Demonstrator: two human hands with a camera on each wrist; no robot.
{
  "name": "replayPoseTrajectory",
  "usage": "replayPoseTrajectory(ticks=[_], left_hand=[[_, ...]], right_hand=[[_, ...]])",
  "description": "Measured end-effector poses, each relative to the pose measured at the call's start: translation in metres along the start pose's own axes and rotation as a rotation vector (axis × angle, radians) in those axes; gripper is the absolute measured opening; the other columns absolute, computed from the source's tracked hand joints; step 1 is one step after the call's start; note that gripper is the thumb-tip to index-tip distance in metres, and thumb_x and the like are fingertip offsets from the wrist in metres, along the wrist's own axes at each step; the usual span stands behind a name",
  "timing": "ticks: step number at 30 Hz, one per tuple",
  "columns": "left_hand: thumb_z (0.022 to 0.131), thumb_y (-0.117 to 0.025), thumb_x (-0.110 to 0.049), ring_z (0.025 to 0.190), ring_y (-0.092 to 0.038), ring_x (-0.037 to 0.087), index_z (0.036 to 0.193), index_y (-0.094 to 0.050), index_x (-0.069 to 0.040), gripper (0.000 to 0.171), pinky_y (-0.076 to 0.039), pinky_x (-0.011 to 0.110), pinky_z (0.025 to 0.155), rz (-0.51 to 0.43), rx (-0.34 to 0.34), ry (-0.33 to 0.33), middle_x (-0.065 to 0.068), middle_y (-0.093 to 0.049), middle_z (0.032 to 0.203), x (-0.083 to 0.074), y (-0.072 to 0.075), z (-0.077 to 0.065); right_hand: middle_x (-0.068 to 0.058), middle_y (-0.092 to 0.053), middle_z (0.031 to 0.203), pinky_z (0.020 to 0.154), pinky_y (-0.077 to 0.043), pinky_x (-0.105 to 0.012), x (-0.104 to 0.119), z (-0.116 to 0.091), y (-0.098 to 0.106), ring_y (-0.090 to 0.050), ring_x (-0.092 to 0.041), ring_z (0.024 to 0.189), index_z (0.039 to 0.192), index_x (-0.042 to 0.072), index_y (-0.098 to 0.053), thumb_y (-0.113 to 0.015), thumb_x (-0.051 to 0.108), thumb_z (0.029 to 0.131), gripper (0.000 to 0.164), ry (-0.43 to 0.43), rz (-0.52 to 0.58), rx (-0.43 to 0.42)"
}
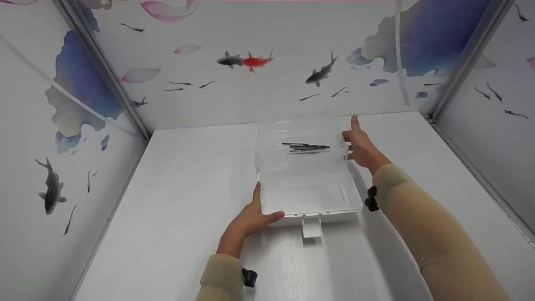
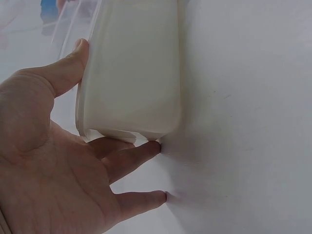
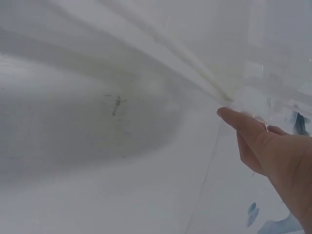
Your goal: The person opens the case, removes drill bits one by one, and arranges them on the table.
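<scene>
A translucent plastic box (image 1: 309,196) stands on the table with its clear lid (image 1: 299,165) swung back. Several drill bits (image 1: 308,148) overlap the lid in the head view. At the box's near left corner my left hand (image 1: 246,215) holds on, thumb along the front rim and fingers against the left side. The left wrist view shows that hand (image 2: 58,146) with its fingers spread, two by the box's end. My right hand (image 1: 361,146) touches the lid's right edge, one finger pointing upward. Fingertips (image 3: 226,113) meet the clear plastic in the right wrist view.
A white latch (image 1: 312,228) hangs from the box's front. The white table (image 1: 188,192) is bounded by a back wall (image 1: 267,100) with painted fish, and by a left wall (image 1: 25,125) and a right wall (image 1: 501,138).
</scene>
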State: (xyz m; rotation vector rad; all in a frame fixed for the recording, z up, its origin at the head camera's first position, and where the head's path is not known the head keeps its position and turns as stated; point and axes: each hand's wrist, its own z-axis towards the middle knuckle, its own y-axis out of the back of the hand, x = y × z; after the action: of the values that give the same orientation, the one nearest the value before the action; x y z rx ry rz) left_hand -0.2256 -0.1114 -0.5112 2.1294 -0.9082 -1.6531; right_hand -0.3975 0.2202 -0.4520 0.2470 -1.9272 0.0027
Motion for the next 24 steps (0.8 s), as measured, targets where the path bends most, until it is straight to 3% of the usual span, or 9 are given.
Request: replayPoseTrajectory(ticks=[10,21,24], left_hand=[[0.089,-0.081,-0.055,0.155,-0.042,0.047,0.172,0.004,-0.013,0.126,-0.036,0.063,0.126,-0.015,0.004,-0.001,0.032,-0.033,0.169,-0.001,-0.001,-0.002],[0.091,-0.081,-0.049,0.153,-0.044,0.047,0.172,0.005,-0.013,0.123,-0.037,0.063,0.125,-0.04,0.011,-0.026,0.031,-0.035,0.168,-0.001,0.001,-0.002],[0.091,-0.081,-0.048,0.154,-0.044,0.046,0.172,0.005,-0.013,0.123,-0.036,0.063,0.126,-0.045,0.012,-0.027,0.03,-0.035,0.169,0.0,0.001,-0.002]], right_hand=[[-0.017,-0.003,0.181,0.137,-0.011,-0.055,-0.01,0.007,0.0,-0.007,-0.04,0.168,0.171,0.004,-0.007,-0.002,0.088,0.095,0.114,-0.069,0.091,0.002],[-0.019,-0.003,0.18,0.137,-0.014,-0.055,-0.016,0.009,0.001,-0.009,-0.04,0.168,0.171,0.003,-0.006,-0.003,0.089,0.094,0.116,-0.122,0.098,-0.001],[-0.02,-0.003,0.18,0.136,-0.016,-0.056,-0.017,0.01,0.002,-0.011,-0.041,0.168,0.172,0.005,-0.005,-0.003,0.088,0.095,0.113,-0.118,0.053,0.025]])
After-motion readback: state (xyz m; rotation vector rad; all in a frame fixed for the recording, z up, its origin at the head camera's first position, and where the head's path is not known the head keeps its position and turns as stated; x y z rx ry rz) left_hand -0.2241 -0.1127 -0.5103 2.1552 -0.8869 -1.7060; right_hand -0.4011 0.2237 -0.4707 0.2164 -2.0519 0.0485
